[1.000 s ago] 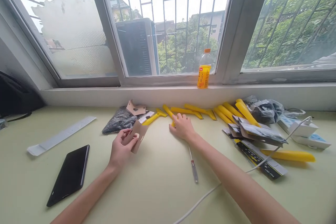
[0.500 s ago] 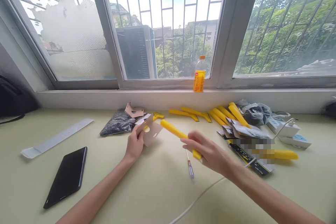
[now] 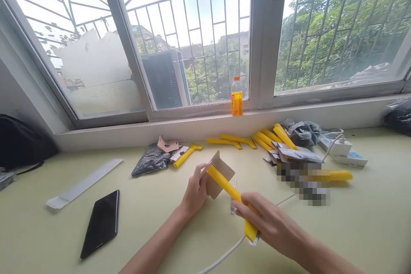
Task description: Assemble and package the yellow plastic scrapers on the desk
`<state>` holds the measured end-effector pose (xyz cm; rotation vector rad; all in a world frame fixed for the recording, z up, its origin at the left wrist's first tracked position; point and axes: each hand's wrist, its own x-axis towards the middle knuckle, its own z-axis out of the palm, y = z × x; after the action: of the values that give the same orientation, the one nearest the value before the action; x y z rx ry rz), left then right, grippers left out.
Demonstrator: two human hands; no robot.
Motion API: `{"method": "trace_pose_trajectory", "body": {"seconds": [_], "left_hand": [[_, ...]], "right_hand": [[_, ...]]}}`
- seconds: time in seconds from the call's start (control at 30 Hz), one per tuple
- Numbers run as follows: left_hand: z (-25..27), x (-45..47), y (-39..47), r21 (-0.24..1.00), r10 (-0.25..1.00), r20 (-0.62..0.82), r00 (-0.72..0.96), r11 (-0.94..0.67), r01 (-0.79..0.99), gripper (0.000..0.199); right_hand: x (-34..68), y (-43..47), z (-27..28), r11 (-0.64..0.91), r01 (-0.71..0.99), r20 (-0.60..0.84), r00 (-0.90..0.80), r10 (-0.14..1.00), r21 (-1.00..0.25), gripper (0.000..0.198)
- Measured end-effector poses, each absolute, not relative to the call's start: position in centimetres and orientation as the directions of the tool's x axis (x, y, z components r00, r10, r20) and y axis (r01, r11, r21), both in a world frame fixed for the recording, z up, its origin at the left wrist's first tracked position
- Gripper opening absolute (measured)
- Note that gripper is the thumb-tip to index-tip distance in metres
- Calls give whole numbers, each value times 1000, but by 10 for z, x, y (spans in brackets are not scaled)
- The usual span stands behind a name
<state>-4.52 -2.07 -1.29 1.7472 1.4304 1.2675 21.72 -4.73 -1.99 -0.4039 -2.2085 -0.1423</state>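
My left hand [image 3: 196, 190] grips a folded cardboard piece [image 3: 221, 177] by its left side, its plain brown face turned toward me. In my right hand [image 3: 268, 216] is a yellow-handled scraper [image 3: 226, 184], its handle slanting up and left in front of the cardboard. The scraper's lower end shows below my fingers; part of its middle is hidden by them. Behind the scraper lies a screwdriver [image 3: 232, 206], partly covered. A loose yellow scraper [image 3: 188, 155] rests beyond my left hand, beside a bag of black material [image 3: 150, 160].
A black phone [image 3: 101, 222] and a white strip [image 3: 85, 183] lie at left. More yellow handles [image 3: 261, 140] and printed packaging [image 3: 295, 154] are piled at right, near a power strip [image 3: 343, 154]. A white cable [image 3: 224, 257] crosses the front. An orange drink bottle [image 3: 236, 98] stands on the sill.
Both hands have moved right and lower in view with the cardboard and the scraper. The scraper's handle end now overlaps the cardboard. The camera view has shifted and tilted.
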Motion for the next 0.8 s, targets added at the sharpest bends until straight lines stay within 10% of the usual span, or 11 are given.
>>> {"method": "trace_pose_trajectory", "body": {"seconds": [0.27, 0.47, 0.8], "left_hand": [[-13, -46, -24, 809, 901, 434, -9, -386, 443, 34], [-12, -44, -34, 615, 798, 454, 397, -603, 508, 35], [-20, 19, -68, 849, 856, 423, 298, -489, 201, 33]], "right_hand": [[216, -42, -18, 948, 319, 774, -603, 191, 14, 20], [215, -37, -20, 933, 355, 723, -659, 207, 57, 19], [209, -36, -6, 652, 702, 810, -542, 225, 288, 55]]}}
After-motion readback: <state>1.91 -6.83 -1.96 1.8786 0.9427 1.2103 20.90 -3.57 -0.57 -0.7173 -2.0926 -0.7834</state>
